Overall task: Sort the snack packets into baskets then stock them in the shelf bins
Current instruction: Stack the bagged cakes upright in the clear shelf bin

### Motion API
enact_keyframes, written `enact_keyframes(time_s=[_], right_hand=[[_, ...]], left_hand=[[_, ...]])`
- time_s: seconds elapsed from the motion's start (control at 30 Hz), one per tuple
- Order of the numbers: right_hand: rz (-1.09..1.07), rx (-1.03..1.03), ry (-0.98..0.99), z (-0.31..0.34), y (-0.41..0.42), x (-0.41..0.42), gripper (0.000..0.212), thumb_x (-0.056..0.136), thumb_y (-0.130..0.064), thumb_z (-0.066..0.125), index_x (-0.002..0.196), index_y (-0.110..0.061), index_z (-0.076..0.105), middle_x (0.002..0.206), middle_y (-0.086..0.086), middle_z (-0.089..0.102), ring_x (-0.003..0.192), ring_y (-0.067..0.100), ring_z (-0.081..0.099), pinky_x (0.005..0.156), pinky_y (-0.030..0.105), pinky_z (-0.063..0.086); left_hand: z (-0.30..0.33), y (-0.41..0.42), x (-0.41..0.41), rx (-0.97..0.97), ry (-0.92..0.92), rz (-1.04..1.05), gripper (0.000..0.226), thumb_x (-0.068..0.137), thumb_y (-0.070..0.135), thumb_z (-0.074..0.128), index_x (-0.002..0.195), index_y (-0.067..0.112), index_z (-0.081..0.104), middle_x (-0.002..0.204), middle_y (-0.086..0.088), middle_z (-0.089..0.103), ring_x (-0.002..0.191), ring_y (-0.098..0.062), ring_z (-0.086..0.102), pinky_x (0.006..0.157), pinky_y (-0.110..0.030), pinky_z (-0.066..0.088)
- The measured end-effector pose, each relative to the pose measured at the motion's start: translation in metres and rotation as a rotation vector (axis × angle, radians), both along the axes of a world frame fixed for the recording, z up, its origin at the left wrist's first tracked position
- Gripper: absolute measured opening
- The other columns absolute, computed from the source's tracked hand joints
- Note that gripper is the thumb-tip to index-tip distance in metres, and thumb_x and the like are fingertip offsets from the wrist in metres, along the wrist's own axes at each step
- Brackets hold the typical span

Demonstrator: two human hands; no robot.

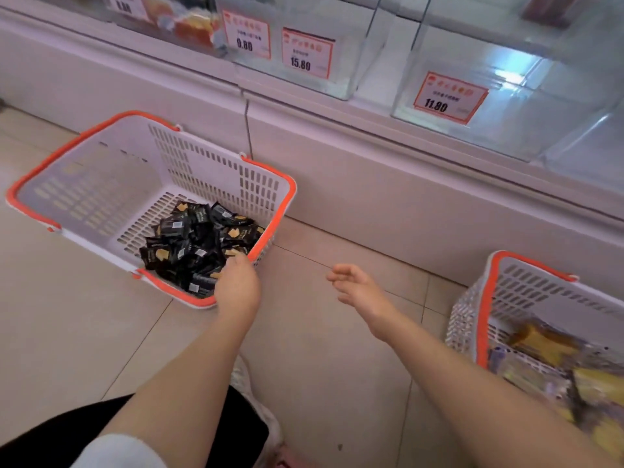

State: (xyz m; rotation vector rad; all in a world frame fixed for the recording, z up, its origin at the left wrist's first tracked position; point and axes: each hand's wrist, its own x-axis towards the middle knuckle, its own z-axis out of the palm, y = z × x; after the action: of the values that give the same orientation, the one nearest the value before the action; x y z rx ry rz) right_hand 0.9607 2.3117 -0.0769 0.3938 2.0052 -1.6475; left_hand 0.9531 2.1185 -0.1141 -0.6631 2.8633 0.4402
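even, soft pinkish light; glare on the clear bins (499, 79) at 1 o'clock; basket (540, 332) at 4 o'clock blurred; edges bowed.

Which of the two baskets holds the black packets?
The left basket, standing on the floor by the shelf base. Its black snack packets sit under the left hand; the right basket holds yellow and mixed packets.

The white slotted plastic basket with orange rim (101, 184) holds glossy black foil-like snack packets (199, 241). Clear glossy plastic shelf bins (506, 96) carry paper price tags (449, 96). The floor's beige tiles (67, 315) look smooth.
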Motion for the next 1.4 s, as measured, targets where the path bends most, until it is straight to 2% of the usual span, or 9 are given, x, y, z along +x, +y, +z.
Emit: enact_keyframes(time_s=[0.1, 0.23, 0.37, 0.43, 0.67, 0.77, 1.13, 1.27, 1.4], right_hand=[[-0.107, 0.055, 0.062, 0.003, 0.048, 0.016, 0.03, 0.092, 0.004, 0.042, 0.12, -0.002, 0.051, 0.105, 0.008, 0.057, 0.095, 0.014, 0.051, 0.073, 0.02, 0.04], [-0.193, 0.192, 0.136, 0.007, 0.114, 0.055, 0.028, 0.091, 0.01, 0.04, 0.116, 0.005, 0.052, 0.099, 0.012, 0.058, 0.081, 0.013, 0.052, 0.062, 0.013, 0.038], [-0.3, 0.323, 0.133, 0.011, 0.189, 0.104, 0.026, 0.091, 0.013, 0.039, 0.112, 0.01, 0.053, 0.095, 0.012, 0.058, 0.082, 0.016, 0.054, 0.061, 0.005, 0.039], [-0.306, 0.456, 0.133, 0.01, 0.228, 0.133, 0.027, 0.088, 0.016, 0.04, 0.109, 0.013, 0.056, 0.098, 0.016, 0.061, 0.092, 0.023, 0.058, 0.075, 0.01, 0.043], [0.29, 0.95, -0.074, -0.029, 0.323, 0.219, 0.061, 0.082, -0.012, 0.056, 0.14, -0.017, 0.039, 0.143, 0.005, 0.043, 0.133, 0.019, 0.038, 0.106, 0.023, 0.027], [0.423, 1.101, -0.007, -0.044, 0.326, 0.222, 0.045, 0.092, -0.029, 0.048, 0.136, -0.023, 0.042, 0.139, 0.0, 0.048, 0.128, 0.02, 0.042, 0.105, 0.029, 0.03], [0.707, 1.023, 0.234, -0.042, 0.264, 0.173, 0.029, 0.097, -0.033, 0.043, 0.121, -0.02, 0.053, 0.119, 0.006, 0.059, 0.109, 0.027, 0.055, 0.081, 0.038, 0.045], [0.701, 0.944, 0.346, -0.044, 0.212, 0.155, 0.031, 0.097, -0.033, 0.042, 0.125, -0.021, 0.051, 0.123, 0.006, 0.058, 0.112, 0.027, 0.054, 0.084, 0.038, 0.045], [0.659, 0.877, 0.375, -0.048, 0.181, 0.147, 0.029, 0.097, -0.032, 0.043, 0.121, -0.02, 0.053, 0.121, 0.006, 0.059, 0.111, 0.027, 0.054, 0.082, 0.037, 0.044]], left_hand=[[0.008, 0.057, -0.003, 0.085, 0.148, -0.249, 0.04, 0.091, 0.013, 0.046, 0.129, 0.002, 0.04, 0.132, -0.015, 0.042, 0.124, -0.031, 0.038, 0.101, -0.038, 0.031], [0.008, 0.16, 0.018, 0.407, 0.031, -0.559, 0.041, 0.094, 0.019, 0.045, 0.133, 0.008, 0.041, 0.135, -0.011, 0.044, 0.123, -0.029, 0.043, 0.101, -0.035, 0.034], [0.004, 0.238, 0.042, 0.585, -0.138, -0.579, 0.027, 0.094, 0.019, 0.044, 0.117, 0.008, 0.055, 0.123, -0.017, 0.058, 0.114, -0.03, 0.053, 0.094, -0.032, 0.043], [0.005, 0.27, 0.054, 0.643, -0.206, -0.539, 0.029, 0.095, 0.02, 0.043, 0.117, 0.003, 0.054, 0.12, -0.023, 0.058, 0.113, -0.032, 0.055, 0.092, -0.032, 0.042], [-0.015, 0.319, 0.076, 0.7, -0.325, -0.557, 0.033, 0.093, 0.024, 0.051, 0.115, -0.001, 0.052, 0.115, -0.017, 0.063, 0.107, -0.032, 0.059, 0.085, -0.032, 0.045], [-0.018, 0.322, 0.076, 0.671, -0.307, -0.556, 0.03, 0.092, 0.017, 0.052, 0.115, -0.003, 0.052, 0.115, -0.02, 0.062, 0.107, -0.033, 0.058, 0.086, -0.034, 0.045], [-0.011, 0.25, 0.056, 0.582, -0.273, -0.246, 0.027, 0.084, 0.007, 0.052, 0.106, -0.006, 0.061, 0.104, -0.025, 0.065, 0.096, -0.036, 0.062, 0.082, -0.037, 0.05], [-0.007, 0.193, 0.047, 0.615, -0.251, -0.091, 0.025, 0.085, 0.0, 0.048, 0.101, -0.015, 0.062, 0.071, -0.02, 0.061, 0.059, -0.029, 0.056, 0.056, -0.03, 0.045], [-0.008, 0.159, 0.042, 0.642, -0.236, -0.042, 0.026, 0.086, -0.005, 0.044, 0.106, -0.016, 0.056, 0.097, -0.032, 0.063, 0.078, -0.037, 0.061, 0.075, -0.04, 0.05]])
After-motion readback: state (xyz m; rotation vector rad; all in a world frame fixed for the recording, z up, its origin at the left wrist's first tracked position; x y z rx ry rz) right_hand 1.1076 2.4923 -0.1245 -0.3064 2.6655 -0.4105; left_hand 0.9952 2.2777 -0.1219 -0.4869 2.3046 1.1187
